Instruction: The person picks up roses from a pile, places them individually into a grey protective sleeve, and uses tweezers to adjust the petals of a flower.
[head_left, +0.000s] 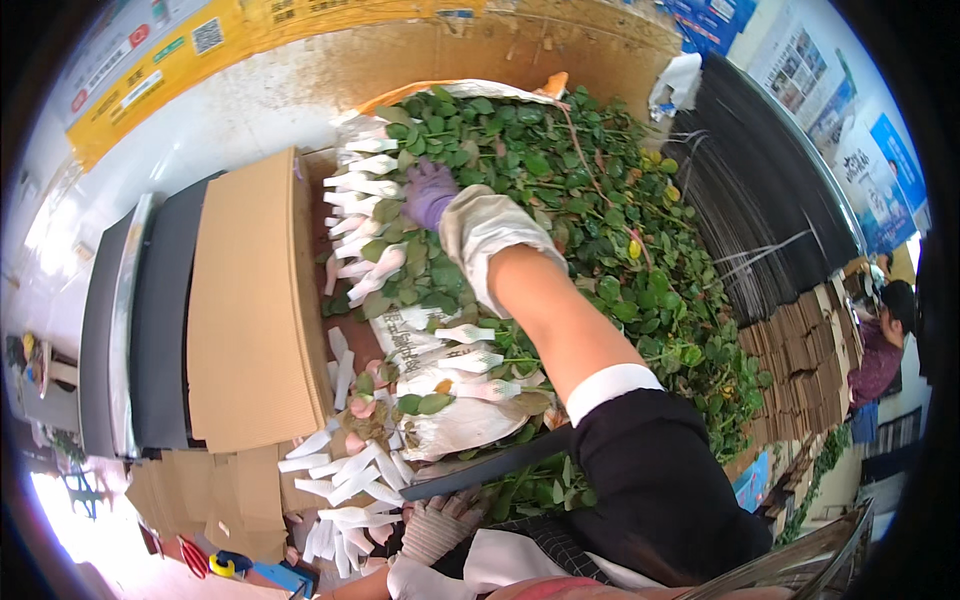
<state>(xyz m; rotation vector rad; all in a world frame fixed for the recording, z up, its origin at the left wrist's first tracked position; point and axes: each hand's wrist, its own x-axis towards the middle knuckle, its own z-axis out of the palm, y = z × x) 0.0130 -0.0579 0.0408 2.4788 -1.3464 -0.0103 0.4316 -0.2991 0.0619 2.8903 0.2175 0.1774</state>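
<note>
gloved hand reaching into a heap of cut rose stems

the leafy rose stems (560,200) lie piled across the bench, heads wrapped in white sleeves (365,185) at the left edge. the right hand (432,192), in a purple-tipped glove, presses into the leaves near those sleeves; whether it grips a stem cannot be told. the left hand (440,525), gloved, rests low by loose wrapped buds (345,480), fingers spread, holding nothing. cardboard sheets (250,300) lie left.
</note>
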